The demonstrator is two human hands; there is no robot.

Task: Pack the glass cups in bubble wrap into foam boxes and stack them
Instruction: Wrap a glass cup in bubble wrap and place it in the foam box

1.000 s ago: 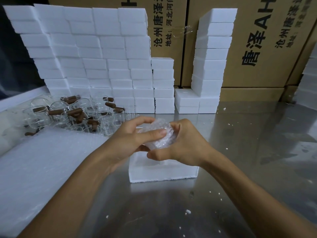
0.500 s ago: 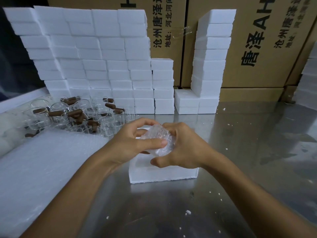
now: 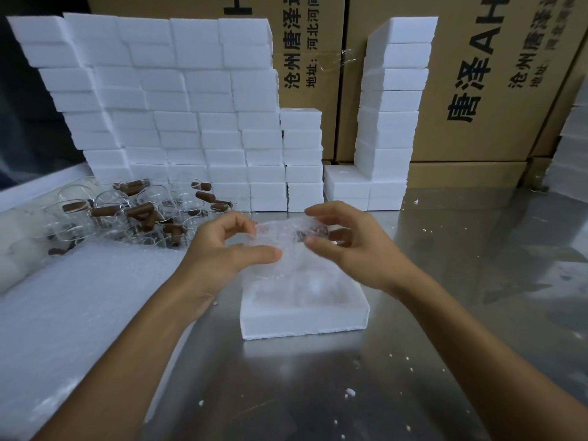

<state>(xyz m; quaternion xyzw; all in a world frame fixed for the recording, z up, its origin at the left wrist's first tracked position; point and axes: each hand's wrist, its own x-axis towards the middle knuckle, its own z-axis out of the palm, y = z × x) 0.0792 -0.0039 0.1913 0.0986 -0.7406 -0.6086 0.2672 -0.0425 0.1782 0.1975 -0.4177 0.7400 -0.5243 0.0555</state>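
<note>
Both hands pinch the wrapped cup (image 3: 288, 237) from either side, left hand (image 3: 222, 249) and right hand (image 3: 350, 249) about equally near, its long axis seemingly crosswise, directly above the open foam box (image 3: 302, 319) on the table (image 3: 445, 313), so the move is straight down.

Two bare arms are seen, reaching in from the bottom of the picture. No sleeves are worn on them. The left hand (image 3: 222, 249) and the right hand (image 3: 356, 249) are bare too. The fingernails are cut short.
</note>
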